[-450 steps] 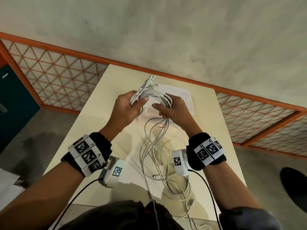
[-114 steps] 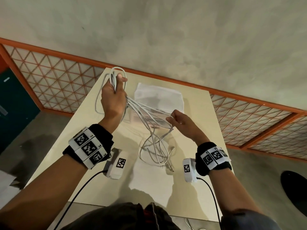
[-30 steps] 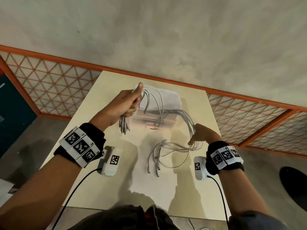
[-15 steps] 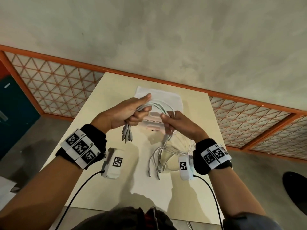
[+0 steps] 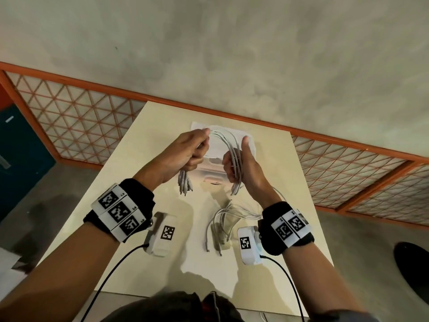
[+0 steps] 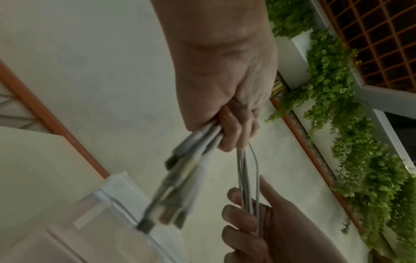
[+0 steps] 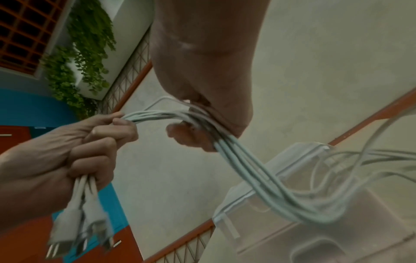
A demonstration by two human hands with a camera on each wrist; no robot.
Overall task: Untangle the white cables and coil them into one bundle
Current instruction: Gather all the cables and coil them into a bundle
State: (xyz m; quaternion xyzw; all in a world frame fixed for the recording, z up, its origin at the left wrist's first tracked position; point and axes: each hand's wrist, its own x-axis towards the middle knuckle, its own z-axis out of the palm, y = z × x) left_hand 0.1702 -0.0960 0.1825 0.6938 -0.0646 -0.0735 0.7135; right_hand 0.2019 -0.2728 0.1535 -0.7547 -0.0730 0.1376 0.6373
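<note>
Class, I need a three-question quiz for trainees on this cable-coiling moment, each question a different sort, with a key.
1. True or false: the left hand grips the cables with their plugs hanging below it.
2. The loose cable ends lie: A) on the table B) in the clear box C) on the floor.
3. Fill in: the cables arch from the left hand to the ____ hand.

Key: 1 true; 2 A; 3 right.

Head cam looks down from above at the table (image 5: 148, 263), taking in both wrists. The 2 wrist cams sit super close, each facing along its own hand, and both catch the white cables (image 6: 245, 170) (image 7: 247, 160) strung between.
</note>
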